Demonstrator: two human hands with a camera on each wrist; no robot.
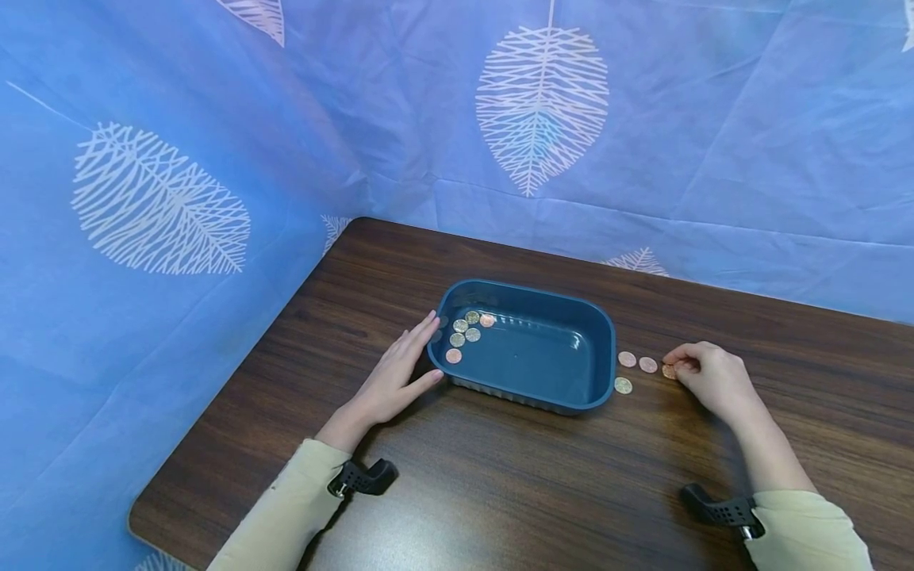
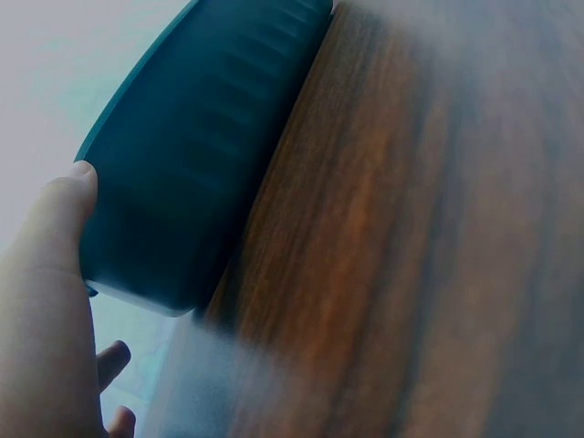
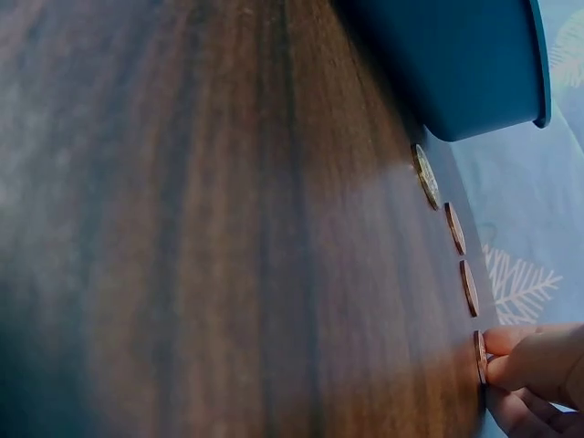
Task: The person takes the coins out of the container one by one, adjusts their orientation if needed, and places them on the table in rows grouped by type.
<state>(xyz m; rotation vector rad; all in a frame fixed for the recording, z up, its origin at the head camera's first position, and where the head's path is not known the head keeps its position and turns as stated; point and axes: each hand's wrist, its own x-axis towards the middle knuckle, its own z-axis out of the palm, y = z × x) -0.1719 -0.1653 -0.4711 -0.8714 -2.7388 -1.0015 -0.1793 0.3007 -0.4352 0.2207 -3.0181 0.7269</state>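
A dark blue plastic bin [image 1: 528, 396] stands on the table with several gold and copper coins [image 1: 458, 339] lying in its left end. My left hand [image 1: 396, 369] rests against the bin's left end with straight fingers, and its thumb touches the near side in the left wrist view. Off the bin's right side, my right hand [image 1: 714, 381] has thumb and fingertips curled at a copper coin [image 1: 669, 371], pinching its edge at the tabletop. Two more copper coins [image 1: 647, 365] and a gold coin [image 1: 624, 385] lie between that hand and the bin.
The brown wood-grain table [image 1: 500, 492] has its left edge beyond my left arm. A blue cloth with white leaf prints [image 1: 543, 111] hangs behind and to the left. Each wrist wears a black strap [image 1: 721, 507].
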